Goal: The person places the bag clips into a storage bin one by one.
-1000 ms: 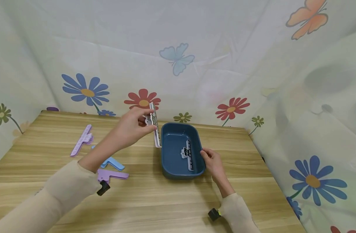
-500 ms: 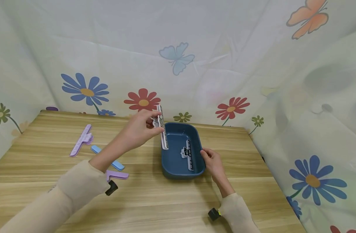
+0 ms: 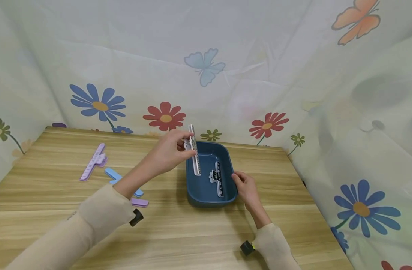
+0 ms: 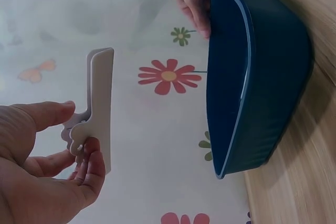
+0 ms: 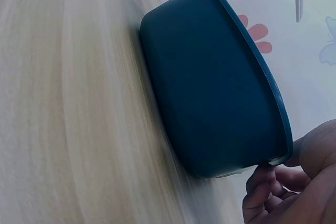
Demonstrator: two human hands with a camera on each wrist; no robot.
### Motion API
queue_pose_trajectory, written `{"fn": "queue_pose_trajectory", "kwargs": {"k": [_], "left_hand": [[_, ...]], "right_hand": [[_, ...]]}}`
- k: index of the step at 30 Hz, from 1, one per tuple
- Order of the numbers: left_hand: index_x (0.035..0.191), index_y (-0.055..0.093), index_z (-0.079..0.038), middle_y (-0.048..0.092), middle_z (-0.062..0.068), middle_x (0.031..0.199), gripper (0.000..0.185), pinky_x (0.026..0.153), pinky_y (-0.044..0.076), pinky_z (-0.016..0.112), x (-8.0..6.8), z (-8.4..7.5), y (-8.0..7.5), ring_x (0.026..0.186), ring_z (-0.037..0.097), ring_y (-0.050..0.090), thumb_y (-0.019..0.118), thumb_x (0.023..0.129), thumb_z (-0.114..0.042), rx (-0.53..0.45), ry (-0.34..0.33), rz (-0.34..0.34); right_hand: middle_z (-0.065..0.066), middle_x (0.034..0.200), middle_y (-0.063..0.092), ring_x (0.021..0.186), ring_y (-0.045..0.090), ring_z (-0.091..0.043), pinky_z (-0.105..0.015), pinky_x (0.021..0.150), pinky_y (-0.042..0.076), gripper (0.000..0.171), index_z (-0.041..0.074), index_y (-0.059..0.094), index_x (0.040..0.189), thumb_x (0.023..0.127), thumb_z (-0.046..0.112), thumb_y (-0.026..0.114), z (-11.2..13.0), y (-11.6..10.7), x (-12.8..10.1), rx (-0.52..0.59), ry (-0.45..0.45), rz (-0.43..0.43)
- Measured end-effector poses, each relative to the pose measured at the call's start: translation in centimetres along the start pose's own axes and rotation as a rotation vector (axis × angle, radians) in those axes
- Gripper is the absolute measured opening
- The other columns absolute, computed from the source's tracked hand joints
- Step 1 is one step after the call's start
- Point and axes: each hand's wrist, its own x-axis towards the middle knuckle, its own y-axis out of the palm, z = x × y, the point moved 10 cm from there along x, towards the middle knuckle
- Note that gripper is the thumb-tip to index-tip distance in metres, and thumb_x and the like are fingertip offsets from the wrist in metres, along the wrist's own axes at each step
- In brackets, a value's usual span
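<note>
A dark blue oblong tub (image 3: 195, 195) (image 4: 262, 77) (image 5: 210, 103) stands on the wooden table (image 3: 179, 232). Inside it lies a clip printed with piano keys (image 3: 217, 178). My left hand (image 3: 170, 153) (image 4: 47, 177) pinches a white piano-key clip (image 3: 194, 150) (image 4: 100, 108) by its handle, held in the air above the tub's left rim. My right hand (image 3: 245, 187) (image 5: 283, 187) grips the tub's right rim, thumb over the edge.
On the table to the left lie a purple clip (image 3: 93, 162), a blue clip (image 3: 118, 177) and another purple clip (image 3: 140, 202) partly hidden by my left sleeve. Flowered cloth walls close in the back and right sides.
My left hand has carried the white clip to the right, from left of the tub to over its left rim. The right hand and the tub have stayed still.
</note>
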Motion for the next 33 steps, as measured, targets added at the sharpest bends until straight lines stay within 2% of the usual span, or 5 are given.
{"fn": "queue_pose_trajectory", "kwargs": {"k": [6,11,18,26,33], "left_hand": [[0.143,0.057,0.004,0.059,0.018,0.120,0.058,0.081,0.060,0.036,0.1,-0.1,0.7,0.100,0.029,0.063,0.080,0.091,-0.011,-0.004,-0.014,0.014],[0.142,0.058,0.003,0.058,0.019,0.123,0.058,0.079,0.060,0.035,0.4,0.2,1.6,0.100,0.029,0.062,0.080,0.091,-0.012,0.008,-0.024,0.034],[0.140,0.060,0.003,0.057,0.017,0.116,0.056,0.072,0.055,0.030,0.9,0.3,3.1,0.095,0.027,0.056,0.080,0.091,-0.013,0.026,-0.029,0.069],[0.141,0.058,0.005,0.058,0.017,0.112,0.057,0.072,0.052,0.029,1.6,0.6,5.1,0.096,0.026,0.055,0.079,0.092,-0.014,0.057,-0.032,0.127],[0.142,0.058,0.004,0.059,0.012,0.105,0.058,0.071,0.050,0.027,1.8,1.5,6.9,0.093,0.024,0.054,0.080,0.092,-0.016,0.105,-0.035,0.183]], "right_hand": [[-0.024,0.125,0.068,0.112,0.064,-0.032,-0.041,0.094,0.053,0.032,-0.009,0.067,0.129,0.106,0.013,0.059,0.0,0.0,0.0,-0.003,0.002,0.007],[-0.025,0.124,0.068,0.112,0.064,-0.033,-0.040,0.094,0.052,0.032,-0.009,0.067,0.128,0.106,0.012,0.059,-0.1,-0.1,0.0,0.000,0.002,0.002],[-0.025,0.123,0.069,0.110,0.065,-0.036,-0.041,0.093,0.053,0.032,-0.009,0.067,0.128,0.106,0.012,0.059,-0.1,-0.1,0.1,-0.002,0.000,0.005],[-0.027,0.122,0.068,0.110,0.064,-0.038,-0.042,0.093,0.053,0.032,-0.011,0.066,0.128,0.106,0.012,0.058,-0.1,0.0,0.2,0.013,0.006,0.009],[-0.026,0.122,0.068,0.107,0.064,-0.033,-0.041,0.092,0.053,0.032,-0.011,0.066,0.128,0.106,0.011,0.059,-0.1,-0.1,0.1,0.001,0.005,0.005]]}}
